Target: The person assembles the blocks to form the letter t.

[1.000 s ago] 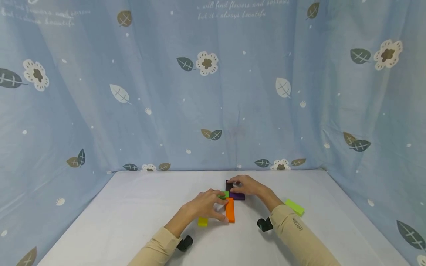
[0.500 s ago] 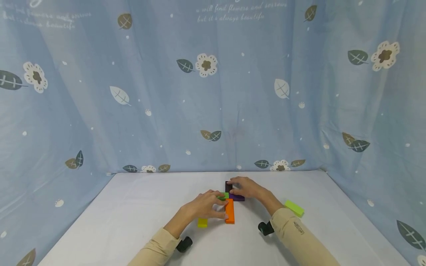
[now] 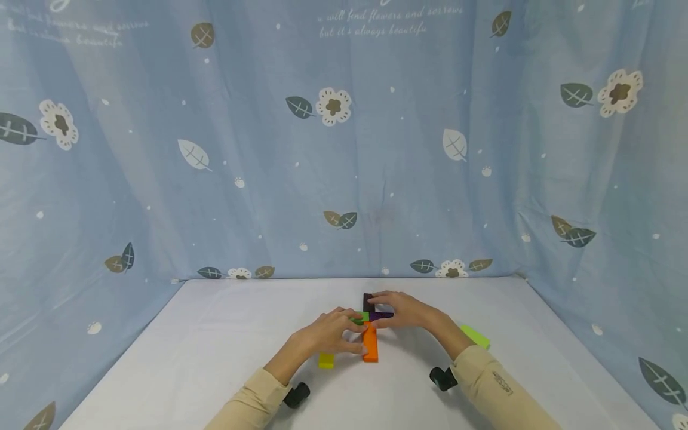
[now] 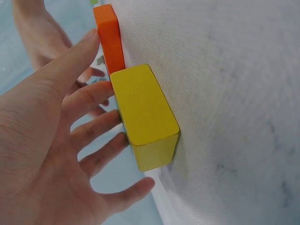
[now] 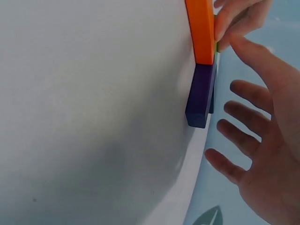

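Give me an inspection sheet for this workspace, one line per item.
Surface: white cloth, level-looking, blocks lying on it.
Job's things: orange block, purple block, green block and black block, grouped closely.
Clutter: yellow block by the left hand; lime block beyond the right forearm.
Grippers: left hand, fingers spread, thumb at the orange block; right hand, fingers spread, by the purple block, contact unclear.
Cables: nothing seen.
Surroundings: blue curtain with flower and leaf prints, behind and both sides.
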The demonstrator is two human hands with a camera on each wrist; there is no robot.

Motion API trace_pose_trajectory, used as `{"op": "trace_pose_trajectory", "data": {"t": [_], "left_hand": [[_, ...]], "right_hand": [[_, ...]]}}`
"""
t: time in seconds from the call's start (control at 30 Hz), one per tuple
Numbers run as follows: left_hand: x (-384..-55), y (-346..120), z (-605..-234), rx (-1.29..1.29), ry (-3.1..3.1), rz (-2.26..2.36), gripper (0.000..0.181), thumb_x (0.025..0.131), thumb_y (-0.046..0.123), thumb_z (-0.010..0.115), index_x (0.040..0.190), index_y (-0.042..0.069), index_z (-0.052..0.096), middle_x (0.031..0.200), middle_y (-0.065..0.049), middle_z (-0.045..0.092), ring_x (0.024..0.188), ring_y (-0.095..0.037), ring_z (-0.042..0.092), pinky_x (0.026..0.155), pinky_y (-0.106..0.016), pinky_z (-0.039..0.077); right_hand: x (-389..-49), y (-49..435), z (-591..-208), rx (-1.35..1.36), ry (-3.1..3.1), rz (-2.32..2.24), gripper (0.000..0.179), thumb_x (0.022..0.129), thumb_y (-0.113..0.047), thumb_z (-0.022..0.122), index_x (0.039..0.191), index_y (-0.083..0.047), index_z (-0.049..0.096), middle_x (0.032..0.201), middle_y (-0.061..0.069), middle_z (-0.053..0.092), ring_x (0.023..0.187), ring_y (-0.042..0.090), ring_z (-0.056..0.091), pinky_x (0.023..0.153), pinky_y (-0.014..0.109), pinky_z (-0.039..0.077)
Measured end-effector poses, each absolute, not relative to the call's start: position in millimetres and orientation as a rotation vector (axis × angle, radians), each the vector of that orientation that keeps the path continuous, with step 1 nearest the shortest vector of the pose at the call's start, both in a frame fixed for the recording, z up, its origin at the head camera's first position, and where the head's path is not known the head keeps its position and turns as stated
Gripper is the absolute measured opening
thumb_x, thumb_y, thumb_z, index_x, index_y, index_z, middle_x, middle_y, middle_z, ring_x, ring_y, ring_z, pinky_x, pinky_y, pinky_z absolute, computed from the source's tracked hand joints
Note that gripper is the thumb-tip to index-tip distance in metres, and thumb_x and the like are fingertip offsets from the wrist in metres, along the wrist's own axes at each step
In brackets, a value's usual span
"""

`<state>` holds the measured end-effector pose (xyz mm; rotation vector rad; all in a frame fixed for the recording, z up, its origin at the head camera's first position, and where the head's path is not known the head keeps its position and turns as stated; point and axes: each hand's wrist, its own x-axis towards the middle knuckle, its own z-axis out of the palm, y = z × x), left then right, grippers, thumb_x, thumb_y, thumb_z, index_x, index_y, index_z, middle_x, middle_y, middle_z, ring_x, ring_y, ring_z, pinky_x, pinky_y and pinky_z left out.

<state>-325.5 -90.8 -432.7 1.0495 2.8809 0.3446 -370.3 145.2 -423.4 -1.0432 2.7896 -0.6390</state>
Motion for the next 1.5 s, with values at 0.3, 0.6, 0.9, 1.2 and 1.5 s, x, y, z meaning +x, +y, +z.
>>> {"op": "trace_pose_trajectory", "data": {"t": [0.3,0.6,0.9,1.2,1.5], "left_hand": [[-326.8,-88.5,-435.1,1.076,2.864,0.374,0.057,0.085,0.058,0.066,0.131,0.026,0.063,0.146,0.0,0.052,0.13,-0.023,0.048,0.097,-0.056,0.048],[-328.1,-85.6,-433.8,1.074,2.865,0.406,0.057,0.086,0.057,0.067,0.132,0.024,0.063,0.146,0.001,0.052,0.131,-0.023,0.047,0.098,-0.056,0.047],[-329.4,-85.8,-432.5,1.074,2.87,0.376,0.057,0.086,0.058,0.066,0.132,0.026,0.063,0.147,0.0,0.051,0.13,-0.023,0.048,0.097,-0.057,0.048],[-330.0,-89.3,-433.8,1.098,2.863,0.398,0.057,0.085,0.057,0.068,0.132,0.025,0.063,0.146,0.001,0.051,0.13,-0.023,0.048,0.098,-0.06,0.046],[-327.4,-92.8,-434.2,1.104,2.865,0.363,0.058,0.086,0.059,0.066,0.133,0.026,0.063,0.142,-0.001,0.054,0.128,-0.023,0.05,0.1,-0.06,0.045]], "right_hand": [[-361.5,145.0,-425.1,-1.058,2.722,-0.583,0.07,0.083,-0.046,0.075,0.142,-0.014,0.053,0.152,0.018,0.043,0.138,0.044,0.04,0.106,0.072,0.03],[-366.6,149.3,-427.8,-1.188,2.675,-0.611,0.064,0.083,-0.043,0.077,0.138,-0.019,0.058,0.153,0.02,0.041,0.138,0.045,0.04,0.105,0.07,0.034],[-369.7,150.8,-430.0,-1.21,2.658,-0.653,0.063,0.083,-0.043,0.076,0.138,-0.02,0.058,0.153,0.02,0.041,0.139,0.046,0.039,0.106,0.069,0.034],[-369.8,150.1,-435.7,-1.184,2.64,-0.724,0.06,0.083,-0.042,0.077,0.136,-0.018,0.061,0.153,0.018,0.041,0.14,0.046,0.037,0.106,0.071,0.031],[-367.5,146.2,-437.1,-1.162,2.625,-0.723,0.06,0.084,-0.042,0.076,0.136,-0.017,0.06,0.154,0.017,0.04,0.141,0.045,0.035,0.107,0.072,0.029]]}}
